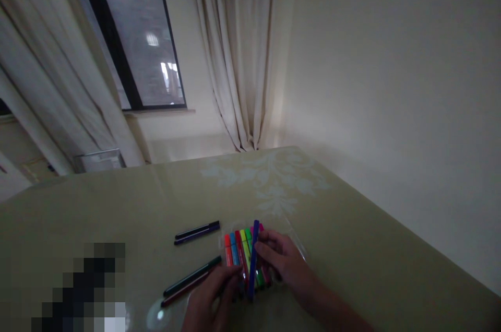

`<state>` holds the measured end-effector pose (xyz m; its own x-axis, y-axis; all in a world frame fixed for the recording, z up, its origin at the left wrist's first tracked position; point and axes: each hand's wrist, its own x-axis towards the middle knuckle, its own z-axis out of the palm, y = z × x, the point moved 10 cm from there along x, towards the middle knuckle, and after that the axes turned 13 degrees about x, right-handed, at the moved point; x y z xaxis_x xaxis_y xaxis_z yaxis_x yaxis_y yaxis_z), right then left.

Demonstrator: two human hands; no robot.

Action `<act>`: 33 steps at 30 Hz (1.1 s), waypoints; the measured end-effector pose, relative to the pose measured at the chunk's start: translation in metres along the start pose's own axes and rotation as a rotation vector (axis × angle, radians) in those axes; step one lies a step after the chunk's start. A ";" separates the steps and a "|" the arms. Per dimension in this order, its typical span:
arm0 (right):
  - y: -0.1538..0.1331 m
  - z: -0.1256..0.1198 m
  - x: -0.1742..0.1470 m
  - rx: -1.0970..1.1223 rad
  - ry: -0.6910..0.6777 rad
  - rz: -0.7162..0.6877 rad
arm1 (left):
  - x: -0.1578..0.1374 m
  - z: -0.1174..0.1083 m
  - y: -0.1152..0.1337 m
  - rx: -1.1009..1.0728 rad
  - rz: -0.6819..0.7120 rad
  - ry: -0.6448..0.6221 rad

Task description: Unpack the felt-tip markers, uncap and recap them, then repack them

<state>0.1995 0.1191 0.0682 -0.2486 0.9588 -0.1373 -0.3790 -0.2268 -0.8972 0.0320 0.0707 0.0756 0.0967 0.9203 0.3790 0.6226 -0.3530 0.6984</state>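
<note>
A clear plastic pouch (297, 246) lies on the table with a row of coloured markers (239, 251) in it: red, blue, yellow, green, pink. My right hand (287, 261) pinches a dark blue marker (254, 256) lying across the row. My left hand (213, 298) rests at the pouch's near end, fingers on the markers' lower tips. Left of the pouch lie a dark green marker (191, 276) and a dark red marker (183, 290) side by side. Farther back sit two dark purple markers (198, 232).
The table (352, 248) has an olive cloth with a pale floral print under a glossy cover. A blurred-out dark patch (94, 290) is at the near left. A wall runs close along the right; curtains and a window stand behind.
</note>
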 end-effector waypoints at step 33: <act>-0.040 -0.052 0.014 -0.988 0.211 -0.227 | 0.018 -0.053 -0.043 0.562 -0.077 -0.097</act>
<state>0.2580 0.1503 0.0802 -0.0654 0.9936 0.0923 0.5266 0.1130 -0.8426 -0.0346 0.0933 0.0848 0.0890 0.9606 0.2634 0.9453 -0.1648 0.2816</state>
